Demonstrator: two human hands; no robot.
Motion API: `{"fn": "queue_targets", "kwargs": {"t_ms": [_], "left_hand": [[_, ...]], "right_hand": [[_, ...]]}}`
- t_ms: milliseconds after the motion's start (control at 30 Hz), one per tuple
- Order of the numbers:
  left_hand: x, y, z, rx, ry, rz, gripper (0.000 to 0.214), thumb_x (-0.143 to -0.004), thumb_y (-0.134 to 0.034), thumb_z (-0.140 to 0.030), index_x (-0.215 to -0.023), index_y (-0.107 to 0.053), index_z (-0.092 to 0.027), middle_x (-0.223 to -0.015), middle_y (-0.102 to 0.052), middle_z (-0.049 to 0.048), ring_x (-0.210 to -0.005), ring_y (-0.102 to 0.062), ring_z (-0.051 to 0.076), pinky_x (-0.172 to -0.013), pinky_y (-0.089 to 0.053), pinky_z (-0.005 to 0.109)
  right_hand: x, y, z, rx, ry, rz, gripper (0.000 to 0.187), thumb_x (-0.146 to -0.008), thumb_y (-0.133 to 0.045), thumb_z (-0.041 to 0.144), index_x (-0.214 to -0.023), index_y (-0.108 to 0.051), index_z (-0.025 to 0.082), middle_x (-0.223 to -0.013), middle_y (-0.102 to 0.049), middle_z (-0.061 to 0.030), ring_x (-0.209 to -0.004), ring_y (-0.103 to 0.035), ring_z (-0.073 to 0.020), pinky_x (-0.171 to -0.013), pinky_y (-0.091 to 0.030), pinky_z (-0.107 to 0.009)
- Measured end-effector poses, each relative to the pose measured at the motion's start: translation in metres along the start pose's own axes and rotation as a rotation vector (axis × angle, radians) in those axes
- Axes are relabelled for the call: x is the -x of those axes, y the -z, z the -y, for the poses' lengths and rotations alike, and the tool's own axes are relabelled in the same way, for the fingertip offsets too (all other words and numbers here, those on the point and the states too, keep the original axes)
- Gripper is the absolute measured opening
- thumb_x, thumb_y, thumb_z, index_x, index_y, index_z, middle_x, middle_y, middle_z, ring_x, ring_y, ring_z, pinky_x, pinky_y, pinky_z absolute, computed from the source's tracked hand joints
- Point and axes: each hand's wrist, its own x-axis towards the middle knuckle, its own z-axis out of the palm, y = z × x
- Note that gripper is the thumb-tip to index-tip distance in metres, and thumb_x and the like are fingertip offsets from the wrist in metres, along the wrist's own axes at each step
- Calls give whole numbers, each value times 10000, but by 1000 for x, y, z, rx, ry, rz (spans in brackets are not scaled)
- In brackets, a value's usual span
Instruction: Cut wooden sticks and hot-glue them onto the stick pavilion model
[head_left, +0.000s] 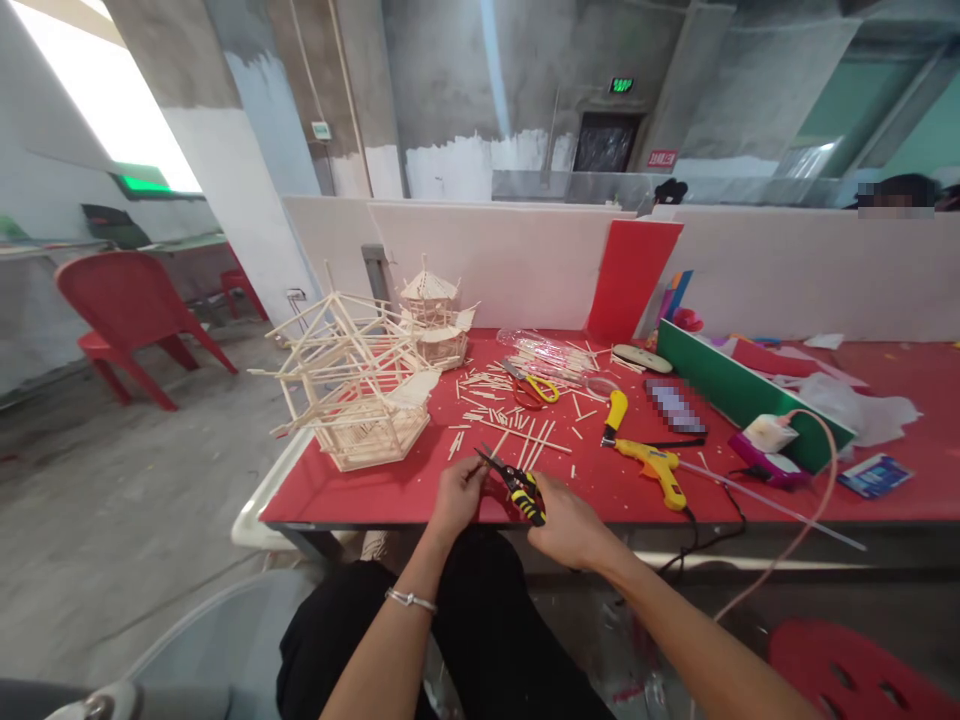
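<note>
My right hand (564, 517) grips the yellow-and-black handles of a pair of snips (517, 485) over the front edge of the red table (750, 490). The blades point left towards my left hand (456, 492), whose fingers are pinched at the blade tips on something too small to make out. Loose wooden sticks (517, 430) lie scattered just beyond both hands. A large stick-built house frame (352, 385) stands at the table's left end, with a smaller stick pavilion (433, 315) behind it.
A yellow glue gun (658, 470) with a black cord, a yellow utility knife (615, 412) and yellow-handled scissors (534, 388) lie right of the sticks. A green board (739, 395), red board (631, 275), white partition and red chairs (127, 310) surround the area.
</note>
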Motion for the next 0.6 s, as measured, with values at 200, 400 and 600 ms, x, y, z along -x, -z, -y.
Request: {"fn": "queue_targets", "kwargs": {"t_ms": [200, 400, 600], "left_hand": [[-1, 11, -17, 37, 37, 70, 264, -858, -518, -367, -841, -653, -140, -572, -516, -25, -526, -487, 118, -537, -394, 231], [-10, 36, -32, 37, 49, 151, 255, -822, -600, -376, -810, -681, -134, -581, -522, -30, -533, -445, 94, -545, -364, 218], [-22, 49, -33, 38, 100, 162, 386, -775, -621, -526, -793, -655, -141, -663, -605, 11, -550, -531, 112, -604, -453, 255]], "right_hand": [[10, 6, -11, -176, -7, 74, 584, -612, -545, 164, -1194, -521, 191, -998, -661, -40, -889, -588, -206, -745, -411, -266], [6, 15, 0, -592, 23, 280, 349, -570, -530, 205, -917, -563, 192, -707, -530, 53, -627, -455, -109, -549, -344, -202], [-10, 7, 2, -638, -16, 418, 454, -544, -489, 212, -991, -561, 185, -701, -503, 38, -533, -473, -105, -516, -388, -223]]}}
